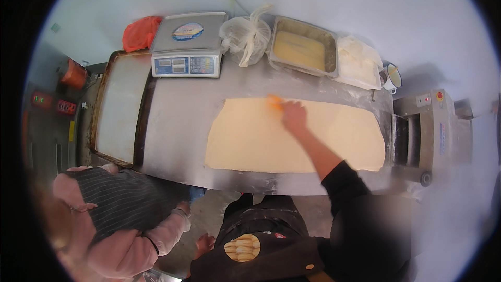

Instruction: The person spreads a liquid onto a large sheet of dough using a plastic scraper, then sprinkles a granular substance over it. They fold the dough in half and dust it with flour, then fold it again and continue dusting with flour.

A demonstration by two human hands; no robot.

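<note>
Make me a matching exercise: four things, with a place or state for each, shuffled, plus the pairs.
1. dough
2. right hand
3. scale
4. mug

A. near the far right corner of the table
B. beside the red bag
C. spread out flat
D. holding a blurred orange thing

Pairs: 1-C; 2-D; 3-B; 4-A

A bakery workroom: dough sheet (250,141) on a steel table (172,130), scale (188,48) at eleven o'clock, baking tray (122,107) at nine, machine (430,130) at three
</note>
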